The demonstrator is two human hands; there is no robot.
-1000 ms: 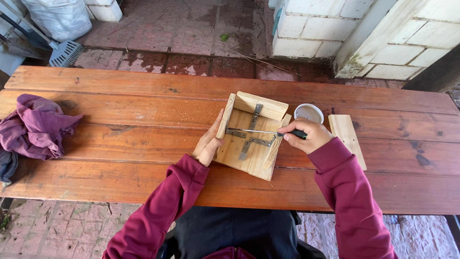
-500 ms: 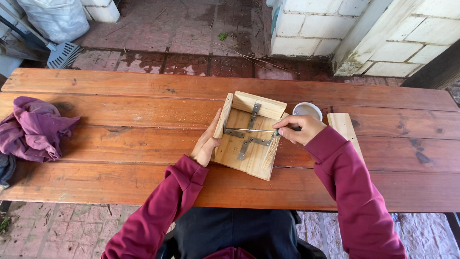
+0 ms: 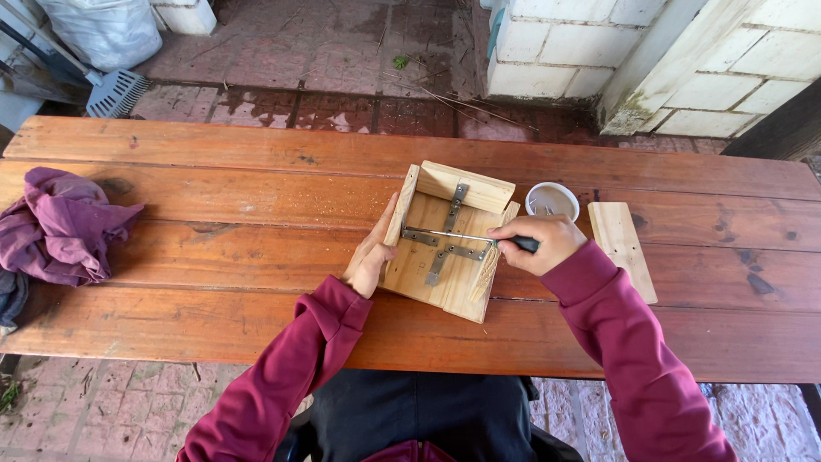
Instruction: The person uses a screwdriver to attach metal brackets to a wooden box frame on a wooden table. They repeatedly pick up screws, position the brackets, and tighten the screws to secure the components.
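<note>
- The wooden box (image 3: 445, 244) lies mid-tabletop (image 3: 214, 205).
- Left hand (image 3: 372, 257), fingers flat and released, braces its side wall.
- Right hand (image 3: 539, 242) fingers clench the screwdriver (image 3: 466, 236); keep its tip square on the metal bracket (image 3: 440, 250), pressing firmly.

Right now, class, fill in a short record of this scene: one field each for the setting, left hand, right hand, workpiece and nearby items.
setting: long wooden table outdoors, over brick paving
left hand: left hand rests against the left side of the wooden box
right hand: right hand grips a screwdriver, its shaft lying across the box toward the left
workpiece: open pale-wood box with metal brackets on its floor
nearby items: small white bowl, loose wooden board, purple cloth at the table's left end
</note>
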